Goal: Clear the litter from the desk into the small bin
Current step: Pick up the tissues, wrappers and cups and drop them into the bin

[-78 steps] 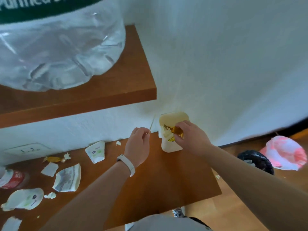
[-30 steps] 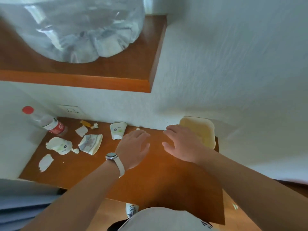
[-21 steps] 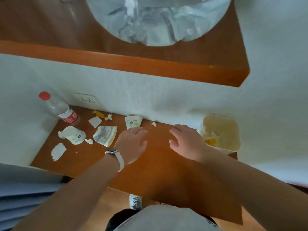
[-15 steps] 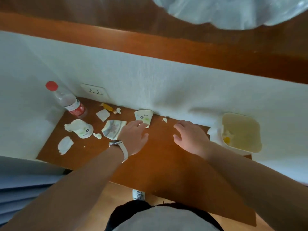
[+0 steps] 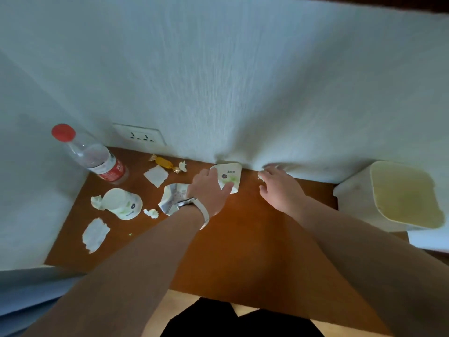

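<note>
A cream small bin stands at the desk's right end against the wall. My left hand pinches a torn paper cup piece with a flower print, thumb across its lower edge. My right hand reaches to the wall with fingers extended, its tips touching a tiny white scrap. Further left lie a crumpled printed paper, a crushed paper cup, a gold sweet wrapper, a white paper square, a torn white sheet and small scraps.
A plastic bottle with a red cap and label stands in the desk's back left corner. A wall socket sits just above the desk. White walls close the back and left sides. A shelf edge shows at the top.
The view has tilted down, so the shelf and big bottle left the frame. My left hand moved onto the torn cup piece and my right hand reached the scrap by the wall.
</note>
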The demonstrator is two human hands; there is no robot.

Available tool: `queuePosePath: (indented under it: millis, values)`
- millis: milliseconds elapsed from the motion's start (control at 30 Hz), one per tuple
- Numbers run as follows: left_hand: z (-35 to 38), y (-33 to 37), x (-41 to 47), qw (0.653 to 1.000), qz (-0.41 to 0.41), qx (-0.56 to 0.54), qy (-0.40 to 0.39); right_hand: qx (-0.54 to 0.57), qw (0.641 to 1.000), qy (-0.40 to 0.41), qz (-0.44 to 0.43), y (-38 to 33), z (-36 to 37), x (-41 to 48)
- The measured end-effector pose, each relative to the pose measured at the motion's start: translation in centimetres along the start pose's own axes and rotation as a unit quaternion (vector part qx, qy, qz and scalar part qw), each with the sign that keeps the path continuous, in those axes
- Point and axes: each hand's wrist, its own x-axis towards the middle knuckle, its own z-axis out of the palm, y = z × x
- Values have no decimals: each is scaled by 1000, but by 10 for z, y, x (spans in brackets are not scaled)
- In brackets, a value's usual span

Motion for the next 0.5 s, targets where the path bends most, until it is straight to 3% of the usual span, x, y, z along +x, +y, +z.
queuePosePath:
  millis: [267,400,500]
  values:
    - [13,2,14,993,-69,-94,-30,2,1000,16,9,-7,22,6]
    - [10,12,16,959,-132,-238,-84,41,998,19,38,-11,29,-4]
    - [10,15,10,952,-126,-263,-91,69,996,10,61,-12,29,-14]
